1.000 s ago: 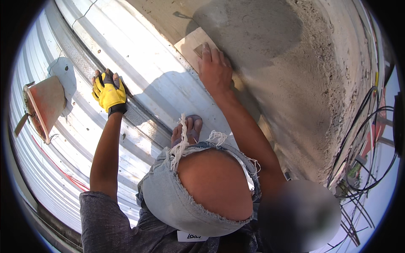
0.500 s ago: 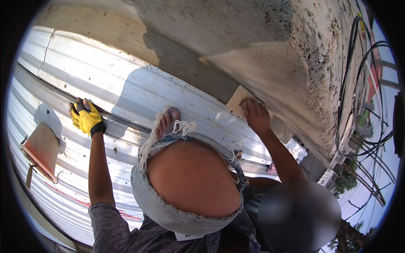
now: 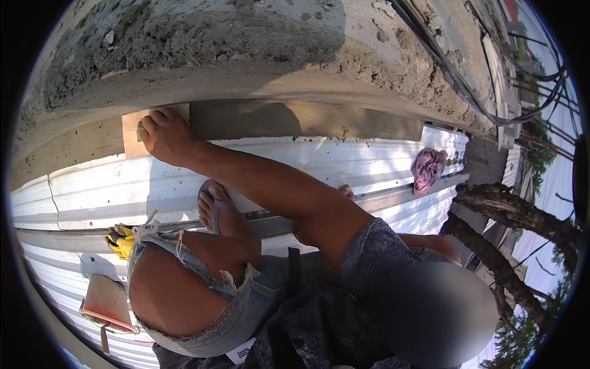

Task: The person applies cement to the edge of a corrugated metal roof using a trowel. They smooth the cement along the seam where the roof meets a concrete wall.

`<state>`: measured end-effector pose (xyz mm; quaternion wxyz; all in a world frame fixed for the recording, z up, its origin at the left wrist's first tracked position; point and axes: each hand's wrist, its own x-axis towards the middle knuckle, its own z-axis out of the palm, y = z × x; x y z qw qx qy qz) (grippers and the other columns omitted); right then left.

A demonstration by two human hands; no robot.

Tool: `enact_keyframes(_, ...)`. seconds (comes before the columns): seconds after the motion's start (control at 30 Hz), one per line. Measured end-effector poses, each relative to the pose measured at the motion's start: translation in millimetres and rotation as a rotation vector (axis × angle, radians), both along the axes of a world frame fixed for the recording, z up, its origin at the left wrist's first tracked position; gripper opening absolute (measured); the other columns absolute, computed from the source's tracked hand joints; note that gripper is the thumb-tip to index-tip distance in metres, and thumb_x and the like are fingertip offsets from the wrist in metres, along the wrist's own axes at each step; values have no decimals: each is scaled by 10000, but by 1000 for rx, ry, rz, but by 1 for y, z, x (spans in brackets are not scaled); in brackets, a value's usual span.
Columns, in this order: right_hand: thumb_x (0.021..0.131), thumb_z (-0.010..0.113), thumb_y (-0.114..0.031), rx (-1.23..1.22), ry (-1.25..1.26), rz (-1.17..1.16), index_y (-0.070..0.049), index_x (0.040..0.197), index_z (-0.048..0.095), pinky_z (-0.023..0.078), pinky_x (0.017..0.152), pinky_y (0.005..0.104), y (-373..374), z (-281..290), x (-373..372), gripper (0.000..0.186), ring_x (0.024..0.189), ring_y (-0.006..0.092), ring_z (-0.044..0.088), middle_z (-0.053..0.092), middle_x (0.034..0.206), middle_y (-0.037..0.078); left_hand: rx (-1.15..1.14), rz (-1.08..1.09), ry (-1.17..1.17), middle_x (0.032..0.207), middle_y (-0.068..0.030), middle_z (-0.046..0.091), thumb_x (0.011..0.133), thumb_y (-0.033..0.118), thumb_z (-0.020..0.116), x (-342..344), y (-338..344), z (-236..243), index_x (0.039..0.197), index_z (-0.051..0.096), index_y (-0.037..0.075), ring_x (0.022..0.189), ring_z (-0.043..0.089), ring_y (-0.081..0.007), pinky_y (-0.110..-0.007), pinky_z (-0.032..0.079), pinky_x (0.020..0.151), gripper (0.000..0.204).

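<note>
Your right hand (image 3: pixel 165 134) is closed on a wooden float (image 3: pixel 132 144), holding it over the smooth strip (image 3: pixel 276 120) below the rough concrete (image 3: pixel 203 46). Your left hand (image 3: pixel 123 242), in a yellow glove, lies by a ridge of the corrugated metal sheeting (image 3: pixel 270 157), partly behind your knee (image 3: pixel 169 286); whether it grips cannot be told. Compared with 0.5 s ago, the float is farther left along the strip, so your smoothing likely reaches that end.
</note>
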<state>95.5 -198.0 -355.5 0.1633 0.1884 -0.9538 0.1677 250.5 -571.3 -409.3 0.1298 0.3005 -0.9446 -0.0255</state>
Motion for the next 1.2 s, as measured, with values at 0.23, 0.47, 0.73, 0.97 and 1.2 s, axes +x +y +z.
enact_keyframes(0.23, 905, 650, -194, 350, -243, -76, -78, 1319, 619, 507, 947, 394, 318, 18, 198, 431, 1102, 247, 601, 614, 1098, 55, 23, 32, -82, 1534, -182, 498, 1013, 577, 525, 16, -21, 16, 1391, 616, 176, 1414, 448, -377, -493, 353, 1147, 559)
enact_keyframes(0.47, 931, 644, -223, 400, -306, -278, -84, 1290, 632, 545, 892, 454, 442, 13, 288, 386, 1049, 308, 653, 657, 1120, 90, 32, 19, -141, 1533, -192, 496, 1003, 584, 531, 15, -25, 29, 1402, 601, 157, 1410, 453, -386, -486, 362, 1149, 588)
enact_keyframes(0.73, 921, 628, -237, 33, 164, -166, -76, 1166, 722, 500, 832, 380, 153, -17, 111, 307, 943, 204, 618, 645, 945, 17, 38, -35, -227, 1532, -204, 495, 990, 592, 537, 4, -7, 31, 1413, 585, 136, 1405, 459, -397, -478, 373, 1151, 623)
enact_keyframes(0.97, 921, 611, -193, 170, 53, -117, -106, 1178, 688, 482, 951, 381, 291, 0, 184, 282, 1044, 228, 619, 653, 1066, 36, 27, -71, -280, 1531, -214, 493, 980, 599, 543, -11, 3, 41, 1423, 570, 118, 1402, 464, -406, -471, 383, 1152, 655)
enact_keyframes(1.2, 898, 600, -125, 666, -495, -391, -114, 1301, 573, 503, 1002, 468, 616, 16, 397, 404, 1223, 301, 596, 625, 1273, 79, 43, -57, -329, 1531, -224, 492, 969, 605, 548, -19, 17, 45, 1433, 556, 99, 1398, 469, -416, -464, 392, 1154, 687)
